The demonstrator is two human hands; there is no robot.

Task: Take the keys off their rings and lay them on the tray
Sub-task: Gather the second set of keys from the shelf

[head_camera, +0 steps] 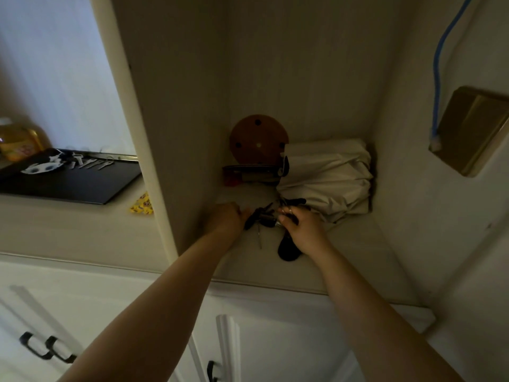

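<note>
A dark bunch of keys [263, 216] lies on the shelf of a dim cupboard niche, between my hands. My left hand [228, 219] grips the bunch's left end. On the right end, at a metal ring, my right hand [301, 226] is closed. One thin key [259, 238] hangs down from the bunch, and a black fob [287, 249] lies under my right wrist. The black tray [82, 183] sits on the counter to the left, with several loose keys [91, 163] and a white keychain figure [41, 166] laid on it.
A round wooden disc [259, 142] and a folded white cloth bundle [327, 177] fill the back of the niche. A cupboard partition [154, 150] separates niche and tray. A yellow bottle [16, 142] stands behind the tray. A yellow packet [142, 205] lies on the counter.
</note>
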